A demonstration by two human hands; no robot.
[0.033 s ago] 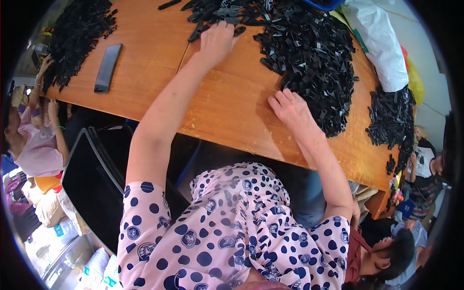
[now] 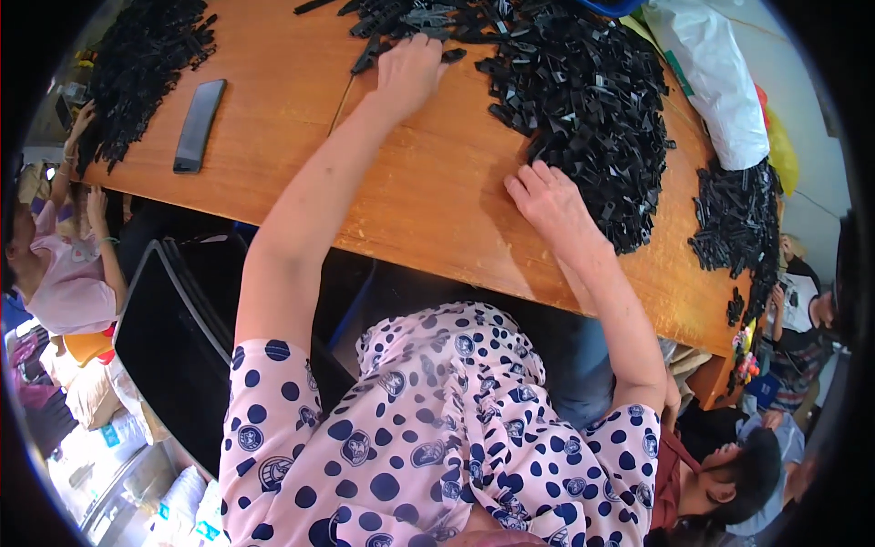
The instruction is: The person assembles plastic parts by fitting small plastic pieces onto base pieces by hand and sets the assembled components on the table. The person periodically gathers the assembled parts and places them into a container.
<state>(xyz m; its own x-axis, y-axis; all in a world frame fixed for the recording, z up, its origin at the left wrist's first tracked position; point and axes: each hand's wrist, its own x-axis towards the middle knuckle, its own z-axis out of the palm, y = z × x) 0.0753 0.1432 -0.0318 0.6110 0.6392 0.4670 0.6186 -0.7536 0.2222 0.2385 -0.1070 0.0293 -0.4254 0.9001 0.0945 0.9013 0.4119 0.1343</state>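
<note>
At the far side of the wooden table (image 2: 437, 201), my left hand (image 2: 410, 71) reaches to the near edge of a heap of long black plastic pieces (image 2: 392, 16). Its fingers are bent down, and black ends show on both sides of it, such as the dark piece (image 2: 453, 56) by its right side. My right hand (image 2: 550, 202) is closed at the lower left edge of a large pile of small black plastic parts (image 2: 592, 118). Its thumb and fingers are curled together, and whatever lies inside them is hidden.
A dark phone (image 2: 200, 128) lies left of my left arm. Beyond it is another black heap (image 2: 150, 73), where a person (image 2: 77, 273) works. To the right are a white sack (image 2: 715, 87) and a smaller black heap (image 2: 734, 219). People sit at the right; a blue container (image 2: 611, 7) stands at the far edge.
The whole view has shifted very slightly. Both hands stay in nearly the same places on the table.
</note>
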